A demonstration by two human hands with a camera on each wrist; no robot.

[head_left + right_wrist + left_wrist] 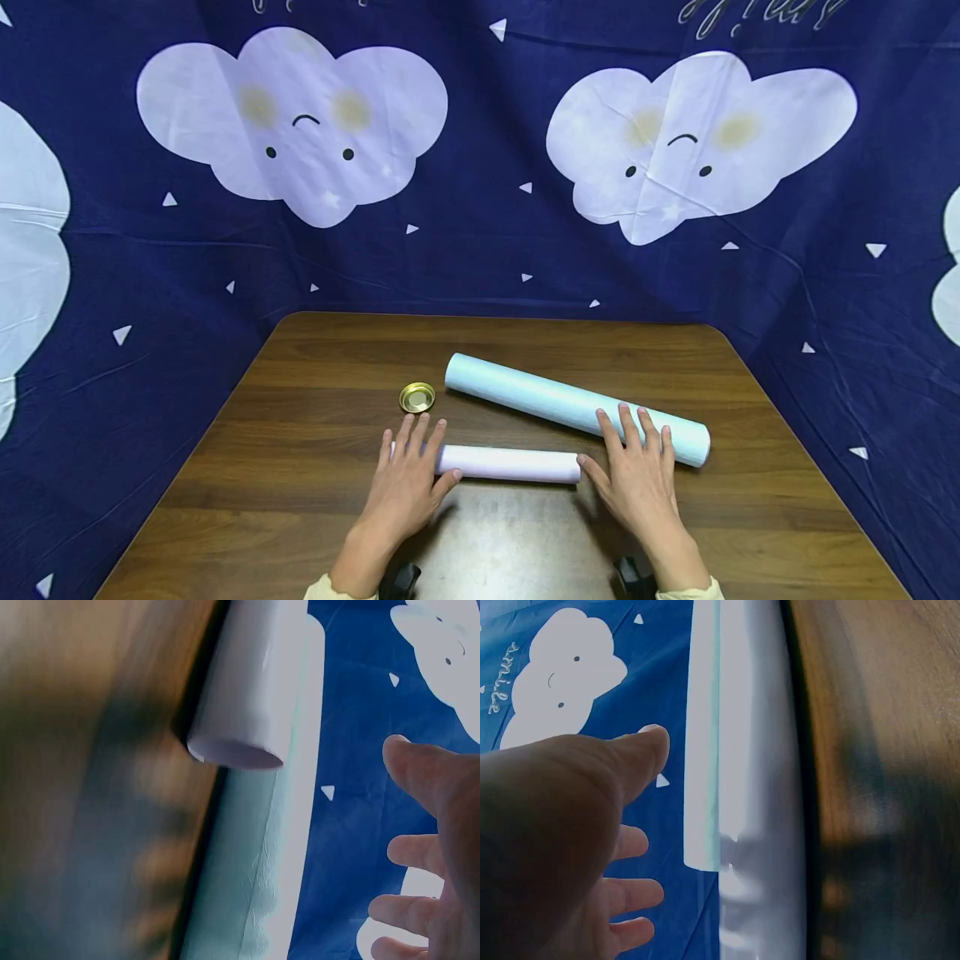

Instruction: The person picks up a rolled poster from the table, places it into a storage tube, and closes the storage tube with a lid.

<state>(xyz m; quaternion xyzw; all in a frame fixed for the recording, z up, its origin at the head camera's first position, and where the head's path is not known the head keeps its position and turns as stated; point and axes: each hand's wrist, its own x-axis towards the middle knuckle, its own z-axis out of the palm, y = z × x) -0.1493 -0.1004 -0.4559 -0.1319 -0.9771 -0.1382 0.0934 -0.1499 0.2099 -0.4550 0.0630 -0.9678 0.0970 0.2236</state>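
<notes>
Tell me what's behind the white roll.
Behind the white roll lie a light-blue roll and a gold lid. The wooden tabletop directly under the white roll is covered, unseen.

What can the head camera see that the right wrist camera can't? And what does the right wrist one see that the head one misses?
Only the head view shows the little round gold lid and the left hand.

Only the right wrist view looks into the hollow end of the white roll.

Both show the white roll, the pale blue roll, the right hand, the wooden table and the blue cloud cloth.
</notes>
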